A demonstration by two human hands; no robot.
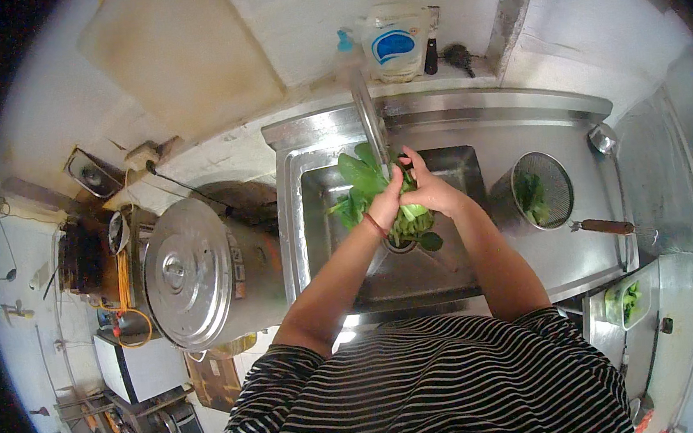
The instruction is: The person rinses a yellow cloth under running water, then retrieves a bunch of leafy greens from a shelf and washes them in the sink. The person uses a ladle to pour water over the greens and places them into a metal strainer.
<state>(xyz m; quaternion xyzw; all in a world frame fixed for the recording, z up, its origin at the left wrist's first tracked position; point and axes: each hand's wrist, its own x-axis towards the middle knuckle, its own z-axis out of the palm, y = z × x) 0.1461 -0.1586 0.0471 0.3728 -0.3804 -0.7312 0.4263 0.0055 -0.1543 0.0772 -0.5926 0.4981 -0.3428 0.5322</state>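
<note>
Both hands are over a stainless steel sink basin point(384, 293), under the metal faucet point(368, 109). My left hand point(387, 203) grips leafy greens point(360, 175), whose broad leaves spread out to its left. My right hand point(434, 193) touches the same greens from the right, its thumb against the stems and its fingers raised; how firmly it holds them is hard to tell. More stems and leaves lie below the hands near the drain. On the drainboard to the right stands a wire-mesh strainer point(557, 189) with green leaves point(530, 197) in it and a wooden handle.
A large lidded metal pot point(188, 273) stands left of the sink. A ladle point(601, 140) lies at the drainboard's right edge. On the ledge behind are a white pouch point(397, 48) and a black-handled scraper point(430, 54). A plastic container of greens point(629, 303) sits lower right.
</note>
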